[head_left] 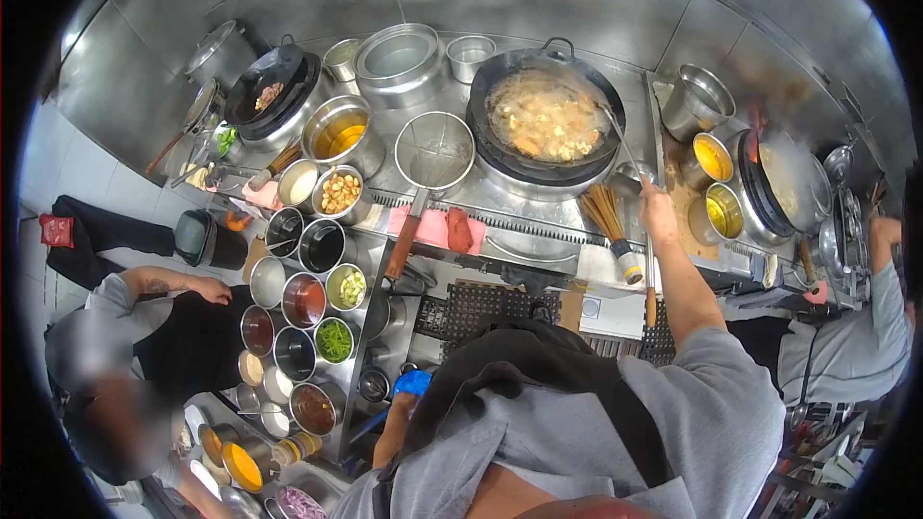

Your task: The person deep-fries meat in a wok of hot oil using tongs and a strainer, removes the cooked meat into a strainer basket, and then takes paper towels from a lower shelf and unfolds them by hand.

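Note:
My right hand (pixel 657 213) is closed around the metal shaft of a ladle (pixel 651 269), whose wooden grip end points toward me. The ladle's bowl lies at the right rim of a large wok (pixel 481 130). Steaming broth with yellowish pieces (pixel 546 115) bubbles in that wok, and a second metal utensil (pixel 616 131) leans into it. Just below my right hand is a bamboo brush (pixel 604 211). Down low at my left side, my left hand (pixel 404 401) is closed on what looks like a blue cloth (pixel 412 383); its fingers are mostly hidden.
A wire strainer (pixel 435 149) rests left of the wok. Pots of sauces and chopped vegetables (pixel 335 339) line the left counter. Oil containers (pixel 723 210) and another steaming wok (pixel 793 183) stand right. One person (pixel 159 327) is at left, another (pixel 846 346) at right.

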Tool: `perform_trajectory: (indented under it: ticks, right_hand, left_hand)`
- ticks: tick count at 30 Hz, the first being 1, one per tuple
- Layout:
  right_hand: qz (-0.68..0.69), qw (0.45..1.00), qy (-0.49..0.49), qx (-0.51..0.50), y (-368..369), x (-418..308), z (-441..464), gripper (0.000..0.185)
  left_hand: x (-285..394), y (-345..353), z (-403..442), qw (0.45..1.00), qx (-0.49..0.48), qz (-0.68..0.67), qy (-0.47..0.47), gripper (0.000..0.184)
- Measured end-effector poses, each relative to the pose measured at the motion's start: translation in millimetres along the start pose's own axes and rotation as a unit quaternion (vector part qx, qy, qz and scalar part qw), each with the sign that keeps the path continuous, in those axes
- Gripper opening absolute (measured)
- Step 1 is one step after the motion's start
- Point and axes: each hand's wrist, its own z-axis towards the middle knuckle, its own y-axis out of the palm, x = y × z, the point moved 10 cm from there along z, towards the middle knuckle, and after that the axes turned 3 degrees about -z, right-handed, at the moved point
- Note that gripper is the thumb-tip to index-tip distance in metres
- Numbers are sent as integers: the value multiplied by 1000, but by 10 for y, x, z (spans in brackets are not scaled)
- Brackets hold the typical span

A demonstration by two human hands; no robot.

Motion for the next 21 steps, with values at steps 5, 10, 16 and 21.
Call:
perform_trajectory:
  ticks: [5, 10, 16, 21]
  right_hand:
    - [11, 996, 86, -1, 165, 317, 822, 30]
    - [238, 921, 269, -150, 793, 475, 1001, 12]
    - [547, 759, 315, -156, 1612, 275, 1097, 20]
    - [644, 672, 352, -96, 1521, 154, 903, 19]
  left_hand:
    - [246, 20, -314, 991, 47, -103, -71, 18]
    - [862, -104, -858, 959, 133, -201, -148, 18]
    - [1187, -73, -660, 983, 133, -115, -57, 17]
    - [678, 228, -403, 978, 111, -135, -116, 20]
